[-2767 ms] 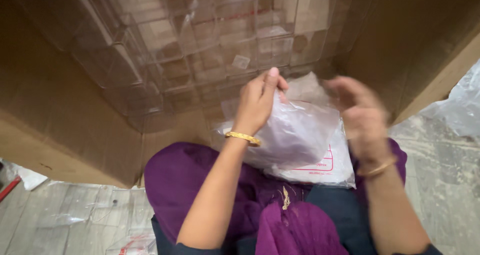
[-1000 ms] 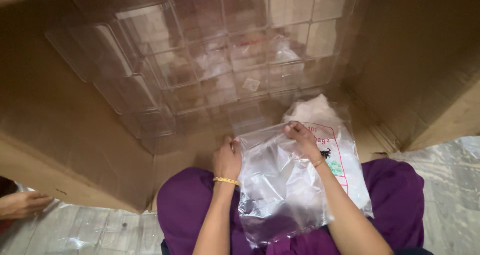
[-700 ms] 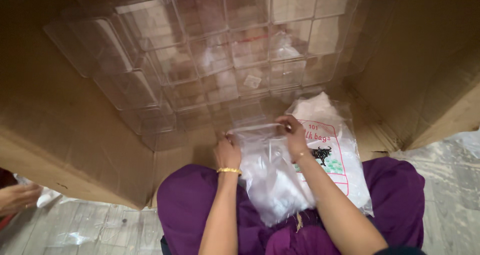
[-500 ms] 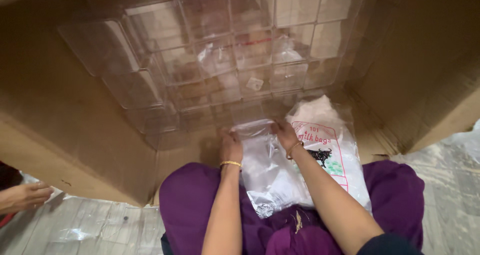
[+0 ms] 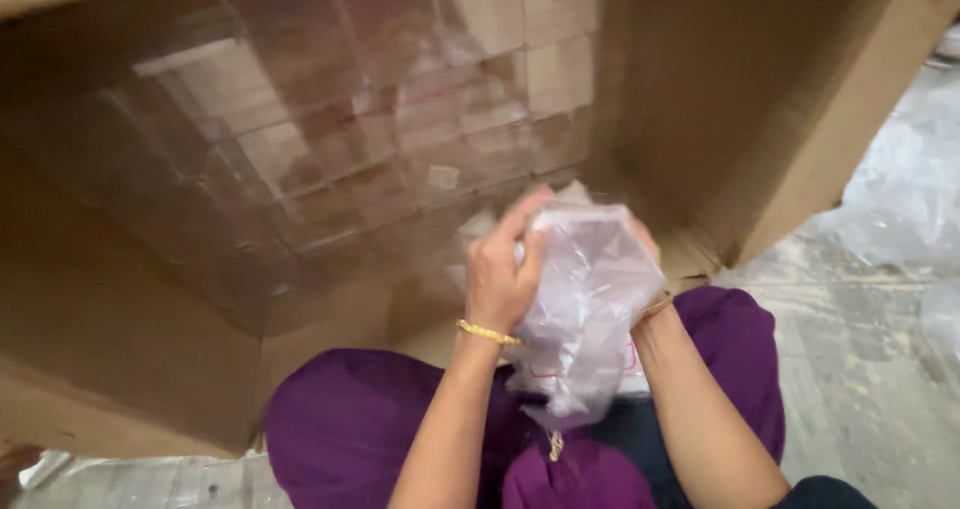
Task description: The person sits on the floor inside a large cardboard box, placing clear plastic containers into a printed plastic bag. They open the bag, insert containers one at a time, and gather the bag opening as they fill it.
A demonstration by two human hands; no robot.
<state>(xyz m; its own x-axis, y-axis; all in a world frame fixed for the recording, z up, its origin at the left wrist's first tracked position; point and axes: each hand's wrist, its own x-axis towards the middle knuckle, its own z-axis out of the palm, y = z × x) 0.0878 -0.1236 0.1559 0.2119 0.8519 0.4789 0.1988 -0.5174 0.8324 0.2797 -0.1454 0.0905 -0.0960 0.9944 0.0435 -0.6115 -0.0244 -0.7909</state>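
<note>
Up over the lap, both hands held a clear bag (image 5: 585, 319). Fingers of the left hand (image 5: 500, 274) were pinched shut on the bag's top left side. Most of the right hand (image 5: 645, 254) hid behind the bag, so its fingers could not be seen. Behind the hands, a big box (image 5: 150, 299) lay open, with clear trays (image 5: 380, 139) stacked at its back wall.

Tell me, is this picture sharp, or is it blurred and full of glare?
Head view: soft with motion blur throughout; the clear boxes in the carton smear and catch pale glare; the left hand and plastic bag are fuzzy; the right hand is mostly hidden behind it.
</note>
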